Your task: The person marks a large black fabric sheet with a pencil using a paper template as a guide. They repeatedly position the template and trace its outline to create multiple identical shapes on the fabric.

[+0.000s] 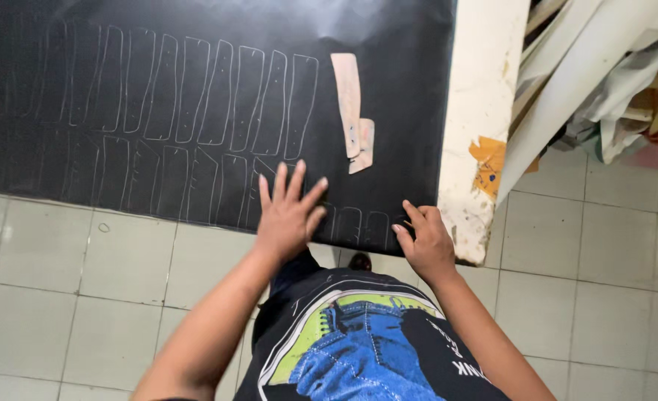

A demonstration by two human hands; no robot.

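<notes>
Pressing hands, left (288, 215) and right (425, 245), on black sheet (195, 44) near tan templates (353, 111).

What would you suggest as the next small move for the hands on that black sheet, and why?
Probably reach the right hand up for the long tan template. The left hand already presses flat on the black sheet, the template lies loose just past the last chalk outline, and untraced sheet remains beside it.

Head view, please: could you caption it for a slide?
Both hands, left and right, press a black sheet near two templates.
</notes>
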